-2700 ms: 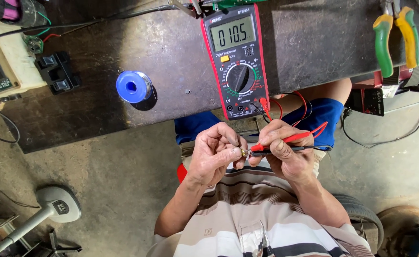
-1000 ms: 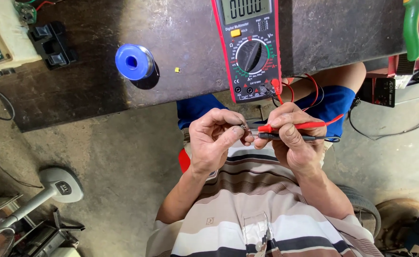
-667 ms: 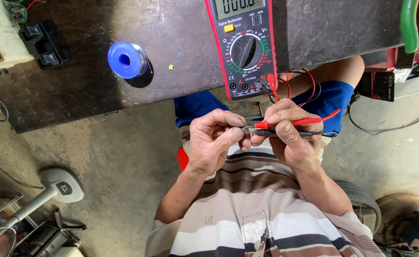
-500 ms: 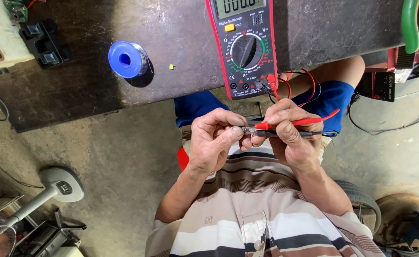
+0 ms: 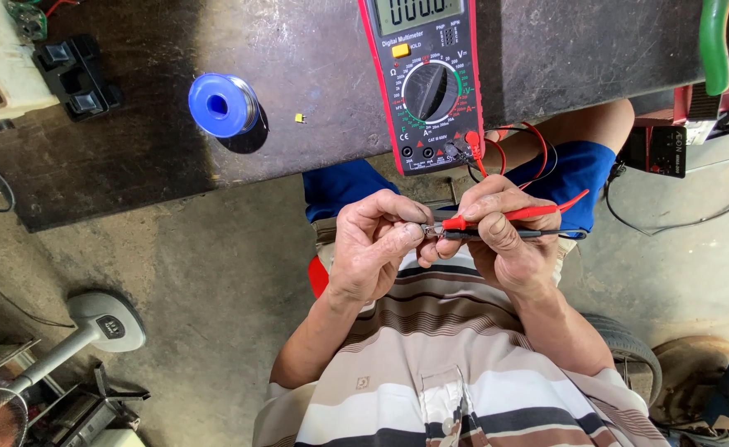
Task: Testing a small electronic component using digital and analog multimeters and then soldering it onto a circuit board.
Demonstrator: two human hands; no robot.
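Both hands are raised close together in front of the striped shirt [image 5: 464, 389], just below the edge of the dark counter [image 5: 298, 124]. The left hand [image 5: 374, 248] curls nearly closed, thumb and fingertips pinching a tiny part that is too small to make out. The right hand [image 5: 505, 236] grips a red probe [image 5: 505, 217] and a black probe [image 5: 497, 235], their tips meeting that part, with the multimeter [image 5: 426, 83] lying on the counter just above.

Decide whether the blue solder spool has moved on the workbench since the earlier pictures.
No. The blue solder spool sits just left of the small yellow part on the workbench, as before; only the camera view shifted.
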